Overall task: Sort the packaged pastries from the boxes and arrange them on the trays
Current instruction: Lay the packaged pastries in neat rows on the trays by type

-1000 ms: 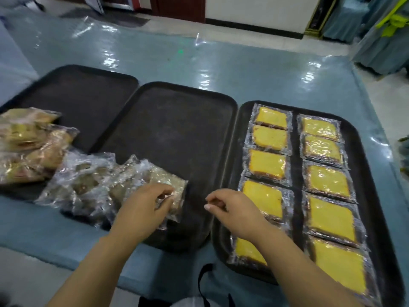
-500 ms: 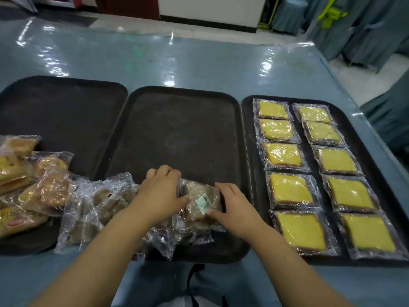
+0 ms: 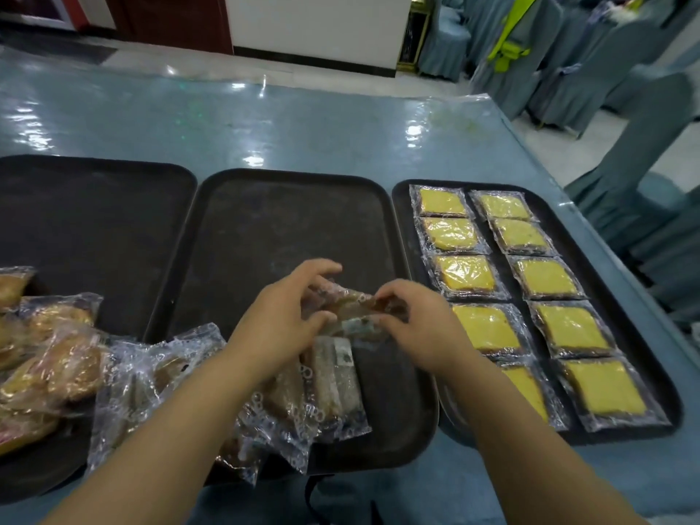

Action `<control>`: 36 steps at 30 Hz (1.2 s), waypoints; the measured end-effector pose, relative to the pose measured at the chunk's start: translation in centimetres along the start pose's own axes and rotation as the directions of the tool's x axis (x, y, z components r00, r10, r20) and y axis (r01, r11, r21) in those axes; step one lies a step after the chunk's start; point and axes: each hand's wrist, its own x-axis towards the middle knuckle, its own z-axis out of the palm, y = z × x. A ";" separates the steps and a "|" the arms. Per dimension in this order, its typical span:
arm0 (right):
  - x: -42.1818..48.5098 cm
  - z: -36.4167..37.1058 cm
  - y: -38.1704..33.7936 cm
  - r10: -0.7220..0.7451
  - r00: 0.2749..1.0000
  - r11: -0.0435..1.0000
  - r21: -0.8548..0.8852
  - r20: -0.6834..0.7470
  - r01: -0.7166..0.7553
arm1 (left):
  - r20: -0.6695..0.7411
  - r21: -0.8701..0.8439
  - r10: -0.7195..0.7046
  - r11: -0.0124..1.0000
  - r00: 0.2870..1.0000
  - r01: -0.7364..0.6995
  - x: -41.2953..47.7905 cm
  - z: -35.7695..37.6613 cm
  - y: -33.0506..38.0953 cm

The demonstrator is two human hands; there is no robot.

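Here's the brown pastry packet (image 3: 352, 310), held crosswise just over the near half of the middle tray (image 3: 284, 221). The left hand (image 3: 288, 316) has thumb and fingers curled round one end of the wrapper. The right hand (image 3: 420, 323) pinches the other end, so both are closed on the same packet. Under them, spilling over the middle tray's near-left corner, lies the heap of brown packets (image 3: 303, 403), too tangled to count. The far half of the middle tray is bare dark surface.

Right of the middle tray, the right-hand tray (image 3: 606, 297) is filled with 10 yellow cake packets (image 3: 545, 278) in 2 neat columns of 5, one partly behind the right forearm. Left of the middle tray, the left-hand tray (image 3: 94, 221) carries golden pastry packets (image 3: 60, 358) bunched at its near end. All 3 trays sit side by side on the glossy blue bench (image 3: 303, 123). Covered chairs (image 3: 568, 70) stand beyond it, far right of the middle tray.

My read is that the yellow sort looks finished and the brown rows are just starting, with this as the first piece. The next move calls for carrying it to a far corner of the middle tray and laying it flat and square to the rim. Then both hands should release so a column can build back toward the heap.
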 end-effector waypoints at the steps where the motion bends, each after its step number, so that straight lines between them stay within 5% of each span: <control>1: 0.4 -0.4 -0.2 -0.001 0.999 1.000 -0.002 -0.033 0.001 | -0.008 -0.013 -0.012 1.000 1.000 0.012 0.3 0.0 -0.4; 7: 2.2 0.4 0.2 -0.020 0.942 0.983 -0.181 -0.336 -0.044 | 0.086 0.308 -0.119 0.947 0.989 0.087 0.8 0.4 -2.8; 13: 2.0 4.6 2.1 -0.042 0.974 0.874 -0.481 -0.223 -0.072 | 0.255 0.670 -0.277 0.742 0.926 0.038 0.5 1.8 -3.4; 19: 1.0 5.8 4.1 0.015 0.993 0.933 -0.354 -0.118 -0.056 | 0.229 0.509 -0.274 0.852 0.934 0.125 0.7 1.2 -3.3; 29: 6.4 4.4 2.8 0.051 0.991 0.933 -0.349 -0.122 -0.091 | -0.059 -0.026 -0.279 0.960 0.959 0.278 3.2 -2.3 -3.4; 34: 9.4 3.7 1.7 0.079 0.983 0.944 -0.305 -0.165 -0.127 | -0.251 -0.107 -0.185 0.981 0.950 0.163 6.4 -5.3 -3.6; 36: 10.3 3.8 1.4 0.063 0.982 0.942 -0.314 -0.177 -0.117 | -0.327 0.037 -0.084 0.994 0.941 0.102 7.6 -6.2 -4.1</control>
